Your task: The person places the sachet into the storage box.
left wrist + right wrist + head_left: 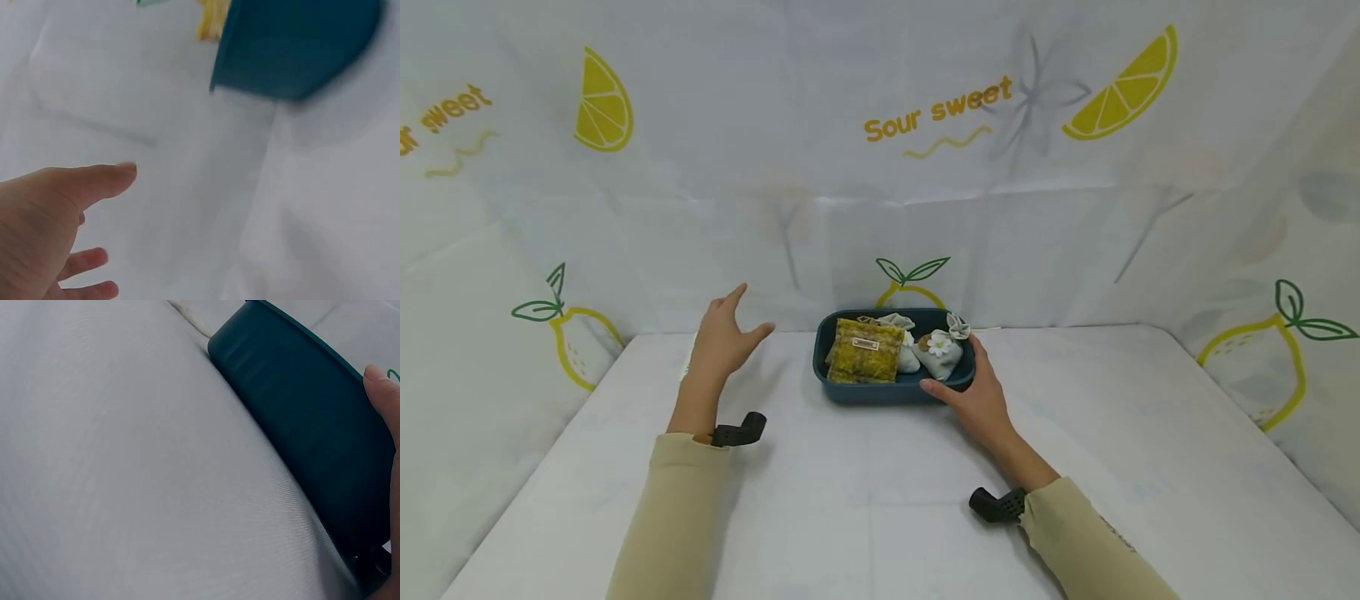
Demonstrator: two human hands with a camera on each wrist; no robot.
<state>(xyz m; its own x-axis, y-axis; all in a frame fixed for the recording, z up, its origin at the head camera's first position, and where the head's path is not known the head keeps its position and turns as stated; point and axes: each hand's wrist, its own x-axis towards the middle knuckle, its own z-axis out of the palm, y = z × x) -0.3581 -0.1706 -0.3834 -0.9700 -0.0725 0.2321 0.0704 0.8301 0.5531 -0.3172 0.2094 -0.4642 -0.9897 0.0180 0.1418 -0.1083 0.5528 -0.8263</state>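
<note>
A dark teal tray (880, 392) stands on the white table near the back wall. Inside lie a yellow-green sachet (866, 351) and small grey cloth pouches (937, 351), one with a white daisy. My right hand (973, 392) grips the tray's front right corner, thumb along the front wall, fingers on the right rim. The right wrist view shows the tray wall (300, 419) close up, a fingertip (382, 387) on it. My left hand (724, 335) hovers open left of the tray, fingers spread, touching nothing. In the left wrist view the hand (56, 219) is above the cloth, the tray (294, 44) beyond.
A white cloth with faint creases covers the table (880, 508). Lemon-print fabric walls (925, 167) enclose it at the back and both sides. A small black camera mount (739, 431) sits at each wrist.
</note>
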